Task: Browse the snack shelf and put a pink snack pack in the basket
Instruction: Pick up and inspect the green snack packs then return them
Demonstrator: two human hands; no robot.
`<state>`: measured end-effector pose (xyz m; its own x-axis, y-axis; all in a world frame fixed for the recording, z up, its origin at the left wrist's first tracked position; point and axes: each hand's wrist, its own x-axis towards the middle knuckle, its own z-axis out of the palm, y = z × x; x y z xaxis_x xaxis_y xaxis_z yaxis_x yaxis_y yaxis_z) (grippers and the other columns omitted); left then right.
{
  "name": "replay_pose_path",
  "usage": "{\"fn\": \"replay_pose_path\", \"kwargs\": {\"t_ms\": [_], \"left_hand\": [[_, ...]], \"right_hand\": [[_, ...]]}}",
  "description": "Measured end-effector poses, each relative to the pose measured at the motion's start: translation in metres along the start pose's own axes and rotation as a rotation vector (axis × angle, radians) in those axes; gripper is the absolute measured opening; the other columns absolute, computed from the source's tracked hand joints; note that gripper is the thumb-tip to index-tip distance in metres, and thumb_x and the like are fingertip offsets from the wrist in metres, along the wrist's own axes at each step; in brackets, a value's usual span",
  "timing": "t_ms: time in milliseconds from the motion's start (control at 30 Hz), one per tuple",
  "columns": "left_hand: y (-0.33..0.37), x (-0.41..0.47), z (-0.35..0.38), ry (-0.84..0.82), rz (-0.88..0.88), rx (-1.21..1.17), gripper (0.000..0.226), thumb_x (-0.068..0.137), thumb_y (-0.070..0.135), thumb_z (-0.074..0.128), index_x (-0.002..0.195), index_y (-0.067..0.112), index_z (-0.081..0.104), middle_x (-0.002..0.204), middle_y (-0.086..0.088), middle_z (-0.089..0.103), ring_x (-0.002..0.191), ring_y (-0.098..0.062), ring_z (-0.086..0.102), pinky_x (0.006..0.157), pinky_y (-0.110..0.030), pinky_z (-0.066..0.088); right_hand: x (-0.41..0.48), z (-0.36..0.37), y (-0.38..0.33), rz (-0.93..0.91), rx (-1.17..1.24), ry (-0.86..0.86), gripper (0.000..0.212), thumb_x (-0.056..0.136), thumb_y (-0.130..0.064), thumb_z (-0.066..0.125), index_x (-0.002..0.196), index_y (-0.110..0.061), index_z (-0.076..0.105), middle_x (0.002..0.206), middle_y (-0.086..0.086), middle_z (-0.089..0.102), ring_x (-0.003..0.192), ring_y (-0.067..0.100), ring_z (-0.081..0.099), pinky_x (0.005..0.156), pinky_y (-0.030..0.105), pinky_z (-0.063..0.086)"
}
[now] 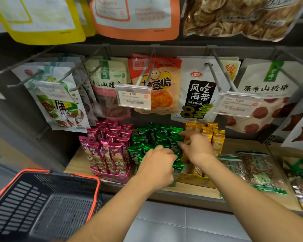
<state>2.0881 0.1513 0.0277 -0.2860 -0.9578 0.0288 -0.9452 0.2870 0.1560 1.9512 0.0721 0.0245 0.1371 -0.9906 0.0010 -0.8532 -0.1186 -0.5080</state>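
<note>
Well below the hanging snack bags [156, 88], the pale wooden shelf [187, 191] carries three upright clusters: pink foil snack packs [110, 149] standing in a pink cardboard tray [110, 175] at the left, green foil snack packs [154, 137] in the middle, and yellow foil snack packs [215, 137] to the right. The black plastic shopping basket with an orange rim [24, 194] sits low at the left, its far corner just below the shelf's front edge, mouth open upward. Grey floor tiles [164, 220] show between it and the forearms. The left hand [157, 165] is knuckles-up in the green cluster with its fingers curled down out of sight, so I cannot tell whether it grips a pack. The right hand [197, 147] is just beside it at the green-yellow border, forefinger and thumb spread apart. Neither hand touches the pink packs. White price tags [134, 96] cover parts of the bags behind them, and the frame cuts off the basket's left side
</note>
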Motion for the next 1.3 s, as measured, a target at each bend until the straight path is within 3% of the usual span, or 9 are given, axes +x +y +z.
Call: {"fn": "replay_pose_path", "kwargs": {"t_ms": [233,433,633,733,800,933,1000,1133,1300], "left_hand": [[0.002,-0.005,0.001,0.015,-0.022,-0.018,0.048,0.089,0.019,0.057,0.135,0.017,0.045,0.137,0.0,0.05,0.123,-0.022,0.042,0.1,-0.039,0.037],[0.002,-0.006,0.004,0.051,-0.038,-0.028,0.048,0.087,0.017,0.057,0.133,0.019,0.045,0.133,0.002,0.052,0.122,-0.021,0.042,0.096,-0.038,0.036],[-0.002,-0.005,0.0,0.032,-0.027,-0.137,0.059,0.085,0.022,0.059,0.142,0.018,0.042,0.146,0.005,0.042,0.13,-0.019,0.03,0.102,-0.04,0.035],[0.001,-0.005,-0.01,0.076,-0.025,-0.219,0.054,0.088,0.02,0.059,0.14,0.017,0.047,0.144,0.002,0.047,0.132,-0.018,0.034,0.109,-0.038,0.034],[0.008,-0.006,-0.021,0.182,-0.045,-0.314,0.038,0.092,0.019,0.057,0.131,0.02,0.058,0.133,0.004,0.058,0.127,-0.015,0.044,0.108,-0.03,0.035],[0.033,-0.017,-0.053,0.217,-0.103,-0.879,0.017,0.094,0.03,0.057,0.094,0.037,0.072,0.091,0.019,0.072,0.089,0.002,0.064,0.086,-0.025,0.051],[0.047,-0.027,-0.063,0.144,-0.023,-1.023,0.015,0.092,0.039,0.058,0.093,0.038,0.072,0.087,0.02,0.072,0.077,0.003,0.064,0.073,-0.02,0.053],[0.069,-0.042,-0.069,0.147,-0.022,-1.138,0.01,0.083,0.045,0.065,0.084,0.041,0.074,0.081,0.007,0.067,0.062,-0.007,0.064,0.056,-0.024,0.055],[0.068,-0.045,-0.073,0.394,-0.111,-1.102,0.018,0.091,0.019,0.064,0.075,0.022,0.073,0.07,0.005,0.065,0.047,-0.011,0.063,0.043,-0.02,0.047]], "right_hand": [[-0.002,0.007,-0.004,-0.013,0.076,0.019,0.021,0.094,-0.016,0.061,0.111,-0.019,0.073,0.117,0.004,0.07,0.11,0.025,0.062,0.093,0.027,0.046],[-0.054,-0.047,-0.016,-0.421,0.176,0.414,0.016,0.084,0.005,0.065,0.097,-0.002,0.072,0.097,0.011,0.07,0.091,0.028,0.066,0.083,0.03,0.048],[-0.114,-0.108,0.003,-0.59,0.105,0.513,0.017,0.083,0.002,0.057,0.096,0.0,0.068,0.097,0.004,0.064,0.094,0.013,0.059,0.09,0.016,0.046],[-0.126,-0.126,0.011,-0.508,0.127,0.47,0.013,0.088,-0.002,0.059,0.095,-0.01,0.066,0.091,-0.004,0.061,0.085,0.005,0.054,0.081,0.007,0.041],[-0.131,-0.128,0.017,-0.454,0.175,0.401,0.015,0.086,-0.003,0.064,0.094,-0.017,0.065,0.089,-0.005,0.062,0.081,0.005,0.055,0.075,0.008,0.043],[-0.137,-0.116,0.026,-0.284,0.308,0.196,0.019,0.088,-0.007,0.065,0.091,-0.025,0.061,0.096,-0.006,0.068,0.088,0.012,0.064,0.08,0.031,0.052],[-0.138,-0.11,0.025,-0.256,0.409,0.088,0.019,0.091,-0.009,0.062,0.093,-0.028,0.062,0.093,-0.009,0.069,0.086,0.007,0.065,0.078,0.036,0.052],[-0.141,-0.105,0.017,-0.383,0.446,0.002,0.022,0.092,-0.011,0.06,0.095,-0.032,0.059,0.088,-0.009,0.066,0.084,0.012,0.064,0.075,0.038,0.053],[-0.138,-0.103,0.013,-0.218,0.817,-0.136,0.026,0.086,-0.016,0.071,0.101,-0.034,0.059,0.097,-0.003,0.07,0.096,0.011,0.066,0.086,0.029,0.053]]}}
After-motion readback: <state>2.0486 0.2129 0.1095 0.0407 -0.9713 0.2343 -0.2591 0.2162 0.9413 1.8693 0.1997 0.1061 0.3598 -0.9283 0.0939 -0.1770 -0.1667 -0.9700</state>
